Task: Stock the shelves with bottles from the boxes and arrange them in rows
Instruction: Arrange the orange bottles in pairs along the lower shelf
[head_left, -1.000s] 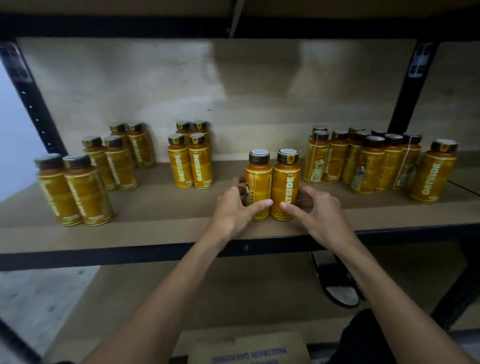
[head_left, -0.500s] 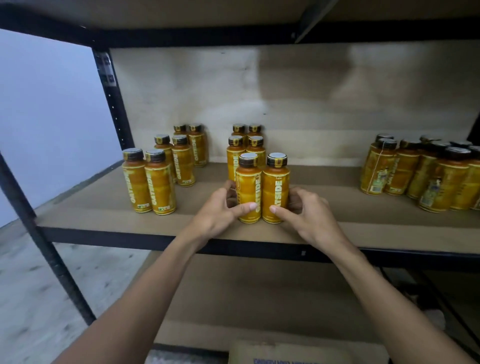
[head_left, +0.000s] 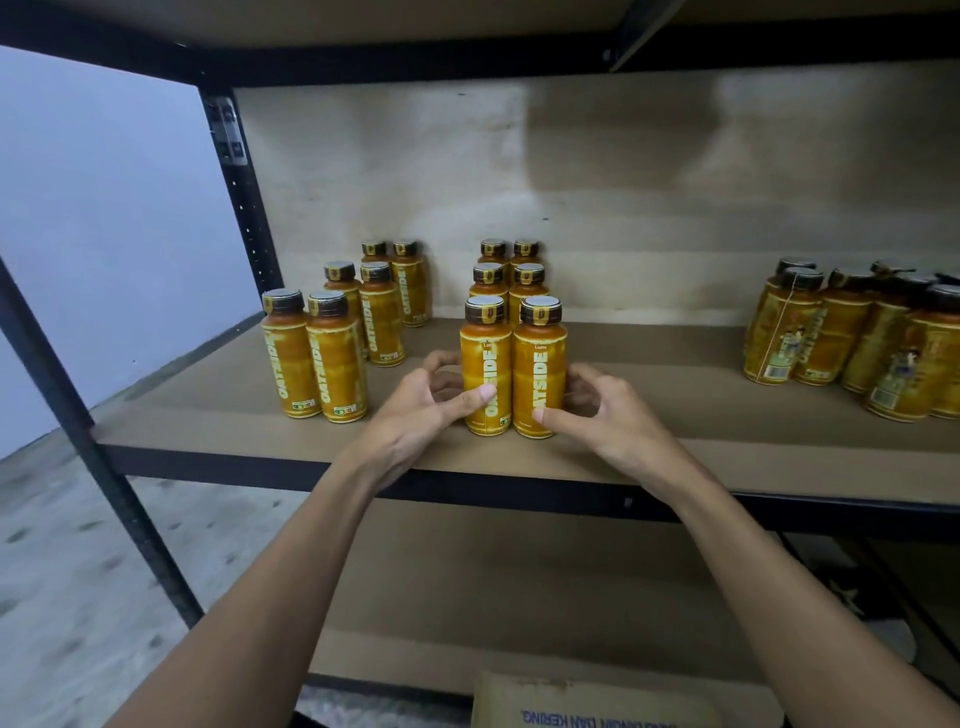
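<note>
Two bottles stand upright and touching near the front edge of the shelf (head_left: 701, 441), about midway along it: the left front bottle (head_left: 484, 364) and the right front bottle (head_left: 541, 371). Each has a dark cap and a full orange-yellow sleeve, so the contents cannot be seen. The left hand (head_left: 415, 410) curls round the left front bottle, thumb pressed on its front and fingers at its outer side. The right hand (head_left: 608, 410) grips the right front bottle the same way, thumb low on the label. The hands are apart, one on each side of the pair. The sleeves read "OATSIDE" lengthwise, with a small "Latte" above. Four more bottles (head_left: 529, 283) line up two-wide behind them. Six bottles (head_left: 337, 358) stand two-wide to the left, and a loose cluster (head_left: 841, 332) at far right. Below, a cardboard box (head_left: 597, 696) shows upside-down print ending "DAN KERING"
</note>
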